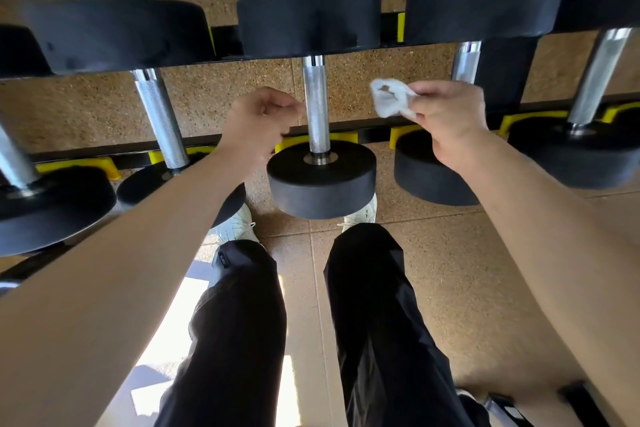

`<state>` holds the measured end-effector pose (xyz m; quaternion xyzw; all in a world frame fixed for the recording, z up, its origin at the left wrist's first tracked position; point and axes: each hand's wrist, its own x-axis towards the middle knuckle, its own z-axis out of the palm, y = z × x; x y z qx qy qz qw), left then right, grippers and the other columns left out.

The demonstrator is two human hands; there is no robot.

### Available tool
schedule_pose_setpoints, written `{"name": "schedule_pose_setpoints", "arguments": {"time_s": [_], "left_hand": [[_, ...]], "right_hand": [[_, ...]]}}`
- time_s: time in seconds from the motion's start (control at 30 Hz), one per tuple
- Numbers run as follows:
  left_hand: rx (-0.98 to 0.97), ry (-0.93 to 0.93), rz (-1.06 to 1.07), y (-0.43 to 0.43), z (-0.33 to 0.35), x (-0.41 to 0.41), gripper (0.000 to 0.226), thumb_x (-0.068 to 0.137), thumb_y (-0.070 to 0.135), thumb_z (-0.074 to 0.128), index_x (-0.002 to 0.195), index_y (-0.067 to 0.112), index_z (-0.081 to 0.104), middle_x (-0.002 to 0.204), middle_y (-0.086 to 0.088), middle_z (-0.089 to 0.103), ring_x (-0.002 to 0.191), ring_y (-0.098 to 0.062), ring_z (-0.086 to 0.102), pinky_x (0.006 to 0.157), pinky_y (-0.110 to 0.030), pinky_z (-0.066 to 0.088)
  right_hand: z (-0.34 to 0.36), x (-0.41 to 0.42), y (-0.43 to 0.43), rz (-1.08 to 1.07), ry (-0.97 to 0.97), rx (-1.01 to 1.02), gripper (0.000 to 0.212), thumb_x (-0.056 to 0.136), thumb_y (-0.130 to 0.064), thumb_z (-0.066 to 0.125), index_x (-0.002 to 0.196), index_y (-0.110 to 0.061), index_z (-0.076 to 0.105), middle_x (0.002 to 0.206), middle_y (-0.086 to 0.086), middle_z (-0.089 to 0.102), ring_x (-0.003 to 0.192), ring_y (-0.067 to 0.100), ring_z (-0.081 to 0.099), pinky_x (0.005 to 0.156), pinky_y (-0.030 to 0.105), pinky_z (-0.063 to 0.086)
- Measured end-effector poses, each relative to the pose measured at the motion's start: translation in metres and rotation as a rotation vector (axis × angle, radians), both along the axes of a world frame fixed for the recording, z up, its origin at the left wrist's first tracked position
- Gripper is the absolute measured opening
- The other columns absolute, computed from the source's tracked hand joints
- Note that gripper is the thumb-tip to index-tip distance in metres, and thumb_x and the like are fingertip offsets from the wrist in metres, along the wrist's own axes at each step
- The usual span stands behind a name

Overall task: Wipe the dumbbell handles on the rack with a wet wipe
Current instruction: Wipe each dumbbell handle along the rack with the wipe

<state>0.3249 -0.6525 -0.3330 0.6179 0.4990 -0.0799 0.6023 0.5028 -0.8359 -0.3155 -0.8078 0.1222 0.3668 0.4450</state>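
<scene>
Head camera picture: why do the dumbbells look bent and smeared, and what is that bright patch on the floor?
Head view: wide-angle lens fans the dumbbell handles outward; the upper right weight is smeared by motion blur; sunlight washes out a floor patch beside the left leg.

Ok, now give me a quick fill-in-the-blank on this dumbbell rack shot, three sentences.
1. The wet wipe is ____ in colour.
2. The right hand pinches it to the ____ of the middle dumbbell handle.
3. The rack cradles under the dumbbell heads are coloured ____.

Missing words: white; right; yellow.
</scene>
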Motion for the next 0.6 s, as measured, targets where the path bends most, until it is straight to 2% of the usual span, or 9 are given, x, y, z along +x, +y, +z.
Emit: {"name": "schedule_pose_setpoints", "arguments": {"time_s": [0.1, 0.17, 0.23, 0.3, 0.33, 0.4, 0.5, 0.53, 0.6], "left_hand": [[-0.146, 0.057, 0.165, 0.006, -0.014, 0.004, 0.015, 0.093, 0.009, 0.063, 0.099, 0.021, 0.071, 0.103, -0.006, 0.074, 0.087, -0.016, 0.070, 0.073, -0.025, 0.057], [-0.227, 0.061, 0.207, 0.006, -0.022, 0.011, 0.030, 0.095, 0.004, 0.061, 0.117, 0.024, 0.067, 0.120, -0.008, 0.069, 0.094, -0.017, 0.070, 0.073, -0.022, 0.057], [-0.259, 0.055, 0.174, 0.005, -0.029, 0.018, 0.063, 0.093, -0.008, 0.057, 0.141, 0.033, 0.050, 0.140, -0.007, 0.055, 0.105, -0.019, 0.066, 0.081, -0.028, 0.060], [-0.271, 0.032, 0.084, 0.006, -0.034, 0.024, 0.092, 0.085, -0.018, 0.057, 0.151, 0.041, 0.035, 0.151, -0.007, 0.041, 0.116, -0.022, 0.061, 0.089, -0.038, 0.060], [-0.296, 0.010, 0.043, 0.008, -0.037, 0.026, 0.097, 0.081, -0.020, 0.058, 0.151, 0.042, 0.034, 0.151, -0.007, 0.043, 0.116, -0.023, 0.062, 0.090, -0.040, 0.060], [-0.350, -0.011, -0.040, 0.012, -0.041, 0.026, 0.079, 0.082, -0.016, 0.065, 0.144, 0.030, 0.050, 0.133, -0.008, 0.060, 0.110, -0.025, 0.068, 0.086, -0.033, 0.060], [-0.234, 0.040, -0.144, 0.017, -0.039, 0.021, 0.021, 0.092, 0.005, 0.070, 0.112, 0.012, 0.071, 0.097, -0.011, 0.072, 0.092, -0.022, 0.071, 0.072, -0.022, 0.058], [-0.170, 0.055, -0.164, 0.019, -0.038, 0.018, 0.012, 0.094, 0.011, 0.069, 0.105, 0.009, 0.072, 0.089, -0.010, 0.070, 0.086, -0.021, 0.069, 0.070, -0.022, 0.058], [-0.006, 0.099, -0.245, 0.025, -0.032, 0.012, 0.010, 0.096, 0.021, 0.068, 0.093, 0.012, 0.072, 0.078, -0.007, 0.067, 0.075, -0.019, 0.065, 0.068, -0.027, 0.057]], "right_hand": [[-0.017, -0.006, 0.013, 0.014, -0.028, -0.071, 0.026, 0.087, 0.002, 0.070, 0.110, -0.009, 0.073, 0.089, -0.006, 0.070, 0.082, 0.004, 0.070, 0.080, 0.017, 0.056], [-0.027, -0.014, 0.030, 0.048, 0.027, -0.049, 0.026, 0.086, 0.004, 0.070, 0.108, -0.009, 0.072, 0.098, -0.002, 0.070, 0.089, 0.008, 0.070, 0.086, 0.023, 0.057], [-0.031, -0.021, 0.047, 0.073, 0.161, 0.079, 0.024, 0.084, 0.007, 0.069, 0.103, -0.008, 0.072, 0.109, 0.007, 0.071, 0.097, 0.018, 0.072, 0.092, 0.031, 0.058], [-0.031, -0.026, 0.062, 0.088, 0.291, 0.209, 0.027, 0.083, 0.012, 0.069, 0.105, -0.003, 0.072, 0.113, 0.014, 0.071, 0.099, 0.022, 0.073, 0.090, 0.030, 0.059], [-0.031, -0.026, 0.067, 0.102, 0.324, 0.233, 0.030, 0.082, 0.014, 0.068, 0.108, -0.002, 0.071, 0.111, 0.015, 0.072, 0.100, 0.022, 0.073, 0.090, 0.030, 0.059], [-0.031, -0.024, 0.070, 0.165, 0.347, 0.238, 0.036, 0.081, 0.017, 0.067, 0.112, 0.000, 0.070, 0.109, 0.014, 0.073, 0.100, 0.021, 0.073, 0.091, 0.030, 0.058], [-0.035, -0.019, 0.065, 0.274, 0.319, 0.199, 0.039, 0.079, 0.013, 0.071, 0.116, -0.002, 0.070, 0.108, 0.010, 0.075, 0.099, 0.018, 0.074, 0.093, 0.032, 0.058], [-0.035, -0.019, 0.064, 0.311, 0.281, 0.167, 0.037, 0.079, 0.010, 0.073, 0.114, -0.003, 0.071, 0.107, 0.009, 0.075, 0.097, 0.017, 0.074, 0.091, 0.032, 0.058], [-0.035, -0.022, 0.067, 0.401, 0.145, 0.074, 0.028, 0.080, 0.003, 0.076, 0.106, -0.008, 0.074, 0.101, 0.006, 0.076, 0.091, 0.015, 0.075, 0.084, 0.029, 0.061]]}}
